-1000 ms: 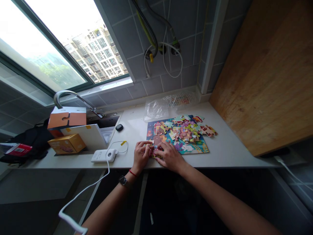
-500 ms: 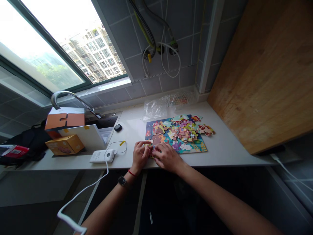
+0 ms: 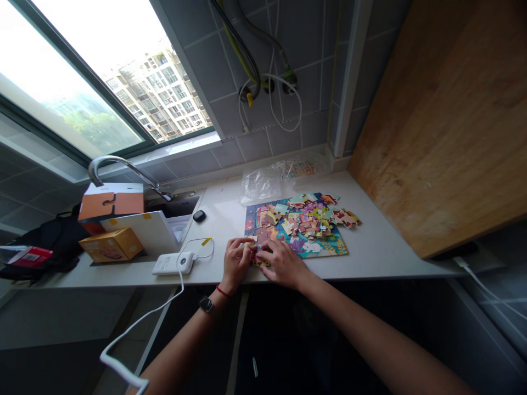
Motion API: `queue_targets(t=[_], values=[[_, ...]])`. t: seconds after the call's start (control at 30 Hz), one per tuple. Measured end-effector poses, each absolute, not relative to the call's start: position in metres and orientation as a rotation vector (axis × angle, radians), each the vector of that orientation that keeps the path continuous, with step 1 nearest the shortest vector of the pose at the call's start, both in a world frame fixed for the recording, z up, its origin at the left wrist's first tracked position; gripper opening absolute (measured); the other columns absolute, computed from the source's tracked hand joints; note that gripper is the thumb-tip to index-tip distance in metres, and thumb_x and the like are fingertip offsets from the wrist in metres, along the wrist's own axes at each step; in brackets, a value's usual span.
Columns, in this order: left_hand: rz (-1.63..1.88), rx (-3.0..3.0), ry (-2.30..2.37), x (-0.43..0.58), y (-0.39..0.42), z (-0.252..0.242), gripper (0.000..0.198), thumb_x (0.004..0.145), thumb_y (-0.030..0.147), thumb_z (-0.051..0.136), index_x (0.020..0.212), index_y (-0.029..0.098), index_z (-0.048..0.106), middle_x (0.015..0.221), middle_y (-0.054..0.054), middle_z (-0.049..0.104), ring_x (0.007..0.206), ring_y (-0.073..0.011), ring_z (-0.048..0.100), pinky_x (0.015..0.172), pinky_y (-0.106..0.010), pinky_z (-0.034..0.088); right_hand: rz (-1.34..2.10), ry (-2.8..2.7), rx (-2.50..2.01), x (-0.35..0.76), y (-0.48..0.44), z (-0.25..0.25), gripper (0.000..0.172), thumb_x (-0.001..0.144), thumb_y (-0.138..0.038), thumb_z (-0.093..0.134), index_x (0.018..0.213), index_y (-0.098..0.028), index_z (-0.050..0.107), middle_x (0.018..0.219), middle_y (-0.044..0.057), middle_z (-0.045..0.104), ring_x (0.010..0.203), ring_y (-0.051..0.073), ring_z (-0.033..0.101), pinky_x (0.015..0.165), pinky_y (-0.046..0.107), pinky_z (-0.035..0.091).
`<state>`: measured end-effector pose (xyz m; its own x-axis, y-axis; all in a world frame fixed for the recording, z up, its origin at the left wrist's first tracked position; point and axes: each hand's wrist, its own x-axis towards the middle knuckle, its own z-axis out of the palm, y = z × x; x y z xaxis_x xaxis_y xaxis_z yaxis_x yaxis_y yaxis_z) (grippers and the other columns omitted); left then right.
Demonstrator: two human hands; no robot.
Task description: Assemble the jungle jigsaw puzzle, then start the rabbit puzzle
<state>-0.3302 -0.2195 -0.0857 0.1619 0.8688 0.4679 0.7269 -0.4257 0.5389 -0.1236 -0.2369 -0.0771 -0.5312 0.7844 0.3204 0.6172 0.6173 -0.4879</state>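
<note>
A colourful puzzle board (image 3: 340, 244) lies on the white counter, with a heap of loose puzzle pieces (image 3: 310, 222) on top. At its lower left corner, my left hand (image 3: 237, 260) has its fingers closed on small puzzle pieces at the near edge. Close beside it, my right hand (image 3: 282, 263) has bent, slightly spread fingers resting at the same pieces (image 3: 259, 261). The fingers partly hide these pieces.
Crumpled clear plastic (image 3: 261, 185) lies behind the board. To the left are a white power bank (image 3: 173, 263) with a cable, a small black object (image 3: 199, 216), an orange box (image 3: 111, 245) and the sink (image 3: 181, 203). A wooden panel (image 3: 444, 126) stands at right.
My right hand's fingers have shifted slightly, showing more of the pieces beneath. My left hand stays nearly in place. The view has moved a little.
</note>
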Motion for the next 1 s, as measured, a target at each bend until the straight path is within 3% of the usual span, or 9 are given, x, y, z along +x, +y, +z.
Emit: queue_targets(t=[0.13,0.37,0.57,0.67,0.73,0.87,1.0], values=[[1.101,2.275,1.546,-0.33,-0.219,-0.086,0.043,0.107,0.029,0.048,0.079,0.025,0.079,0.109,-0.004,0.079,0.107,-0.024,0.063,0.096,-0.042,0.053,0.561,-2.262,-1.117,-0.122,-0.233,-0.078,0.05,0.094,-0.028,0.071,0.143,-0.023,0.063,0.13,0.01,0.067,0.127,0.029,0.055,0.111,0.046,0.044],[1.071,2.28,1.529,-0.33,-0.219,-0.086,0.042,0.108,0.031,0.046,0.087,0.027,0.082,0.113,-0.004,0.078,0.11,-0.0247,0.061,0.098,-0.043,0.052,0.725,-2.131,-1.114,-0.119,-0.227,-0.079,0.055,0.086,-0.018,0.078,0.14,-0.024,0.067,0.123,0.008,0.067,0.116,0.025,0.062,0.107,0.041,0.051],[1.081,2.187,1.575,-0.329,-0.219,-0.085,0.044,0.11,0.034,0.039,0.103,0.026,0.082,0.112,-0.005,0.078,0.11,-0.0248,0.065,0.098,-0.044,0.053,0.839,-1.911,-1.078,-0.117,-0.226,-0.081,0.037,0.095,-0.019,0.067,0.131,-0.025,0.075,0.107,0.007,0.069,0.097,0.02,0.069,0.092,0.033,0.056],[1.128,2.128,1.572,-0.329,-0.219,-0.084,0.045,0.111,0.035,0.039,0.099,0.024,0.081,0.11,-0.006,0.078,0.108,-0.0249,0.066,0.097,-0.043,0.054,0.862,-1.833,-1.045,-0.115,-0.227,-0.079,0.031,0.096,-0.022,0.062,0.125,-0.023,0.075,0.11,0.009,0.073,0.101,0.022,0.07,0.096,0.036,0.055],[1.147,2.106,1.574,-0.329,-0.219,-0.083,0.046,0.11,0.036,0.038,0.095,0.024,0.08,0.109,-0.006,0.078,0.108,-0.025,0.067,0.096,-0.043,0.054,0.91,-1.768,-1.028,-0.114,-0.228,-0.077,0.025,0.096,-0.024,0.061,0.118,-0.022,0.073,0.101,0.006,0.075,0.091,0.021,0.07,0.087,0.034,0.056],[1.17,2.083,1.607,-0.329,-0.22,-0.084,0.047,0.11,0.037,0.037,0.092,0.024,0.079,0.11,-0.007,0.077,0.108,-0.0258,0.068,0.096,-0.044,0.055,1.0,-1.656,-1.036,-0.114,-0.229,-0.077,0.009,0.093,-0.03,0.063,0.098,-0.023,0.061,0.073,-0.003,0.063,0.059,0.014,0.056,0.058,0.026,0.046],[1.205,2.04,1.608,-0.329,-0.221,-0.083,0.048,0.109,0.038,0.036,0.089,0.022,0.077,0.11,-0.008,0.075,0.106,-0.0253,0.07,0.096,-0.042,0.056,1.011,-1.577,-1.035,-0.114,-0.228,-0.079,0.011,0.092,-0.031,0.065,0.09,-0.025,0.057,0.068,-0.006,0.061,0.059,0.013,0.056,0.057,0.024,0.044]])
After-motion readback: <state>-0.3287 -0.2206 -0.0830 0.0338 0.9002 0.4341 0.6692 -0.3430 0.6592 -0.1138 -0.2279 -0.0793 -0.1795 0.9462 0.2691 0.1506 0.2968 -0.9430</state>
